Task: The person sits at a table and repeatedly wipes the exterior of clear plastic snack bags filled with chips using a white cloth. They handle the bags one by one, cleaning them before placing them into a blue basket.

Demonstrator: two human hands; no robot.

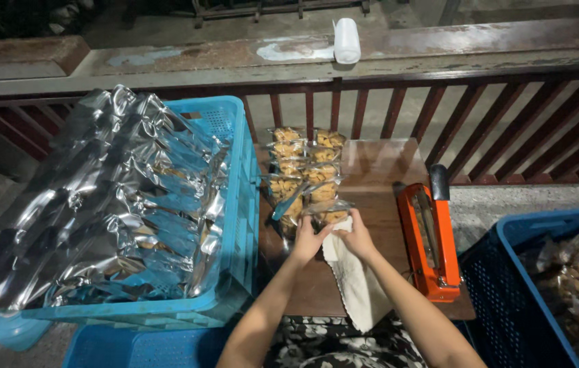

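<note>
Dark blue crate (508,272) at right cut off by picture's right and bottom edges. Desk (378,170) near edge hidden under white cloth (354,286) and forearms. Snack bag (330,211) partly covered by fingers; contents too small to identify.

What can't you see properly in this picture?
Head view:
- Snack pouch: its near end is covered by the left hand and right hand.
- Dark blue crate: cut off by the right and bottom edges.
- Silver foil bags: contents hidden by foil.
</note>
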